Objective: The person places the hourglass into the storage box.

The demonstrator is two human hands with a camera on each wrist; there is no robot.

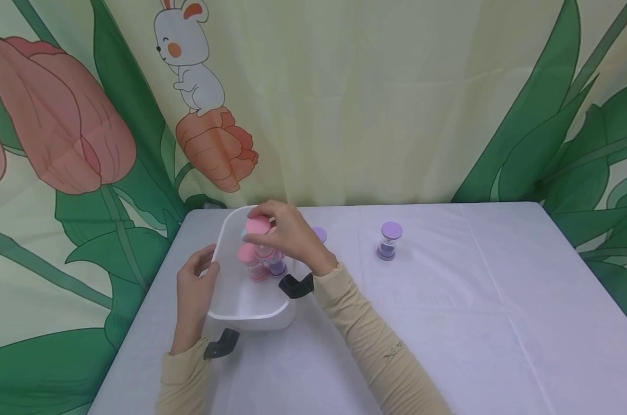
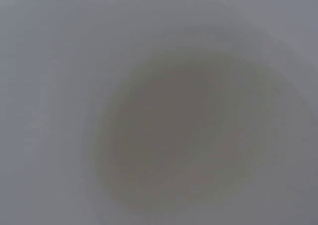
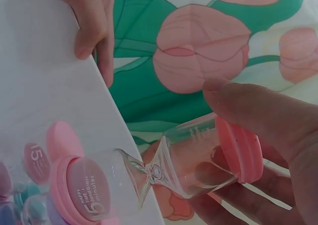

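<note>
My right hand (image 1: 289, 233) pinches a sand timer (image 3: 196, 153) by its pink end cap, thumb on one side and fingers on the other. This timer has a clear glass waist and a second pink cap printed with 15 minutes. It is over the white plastic bin (image 1: 235, 302), where several sand timers with pink, purple and blue-green parts are grouped, one being a pink timer (image 1: 248, 253). At the bin's left wall, my left hand (image 1: 195, 291) grips the rim between thumb and fingers. The left wrist view is only a grey blur.
A purple sand timer (image 1: 391, 231) stands upright on the white-covered table (image 1: 448, 323), right of the bin. Behind my right wrist, another purple cap (image 1: 320, 234) partly shows. A printed curtain (image 1: 370, 104) hangs along the table's back edge.
</note>
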